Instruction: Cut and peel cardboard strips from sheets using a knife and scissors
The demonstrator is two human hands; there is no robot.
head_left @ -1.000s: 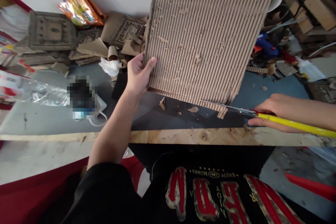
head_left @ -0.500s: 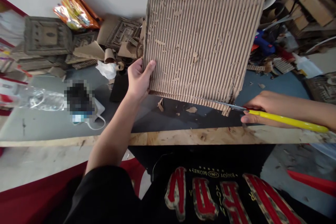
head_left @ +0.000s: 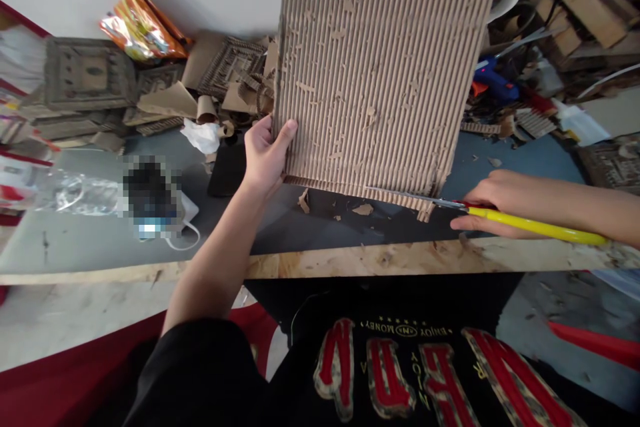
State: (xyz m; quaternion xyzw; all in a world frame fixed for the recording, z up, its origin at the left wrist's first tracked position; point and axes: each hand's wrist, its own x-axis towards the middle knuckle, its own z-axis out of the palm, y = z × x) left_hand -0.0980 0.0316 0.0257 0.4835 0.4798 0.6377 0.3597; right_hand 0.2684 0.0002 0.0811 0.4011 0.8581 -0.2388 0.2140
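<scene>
A square sheet of corrugated cardboard, ribs facing me and dotted with torn paper scraps, is raised above the table. My left hand grips its lower left edge, thumb on the ribbed face and fingers hidden behind. In my right hand are scissors with yellow and red handles. Their blades lie along the sheet's bottom edge, near its right corner, where a narrow ribbed strip hangs down partly cut. Small torn cardboard pieces lie on the table below.
Cardboard panels and an orange snack bag are piled back left. A phone with a white cable and a plastic bottle lie left. Back right are a blue glue gun and wood blocks. The table's wooden edge runs in front.
The cardboard's top and right side have dropped and shifted slightly left. My right hand has moved a little left with the scissors. My left hand keeps its grip.
</scene>
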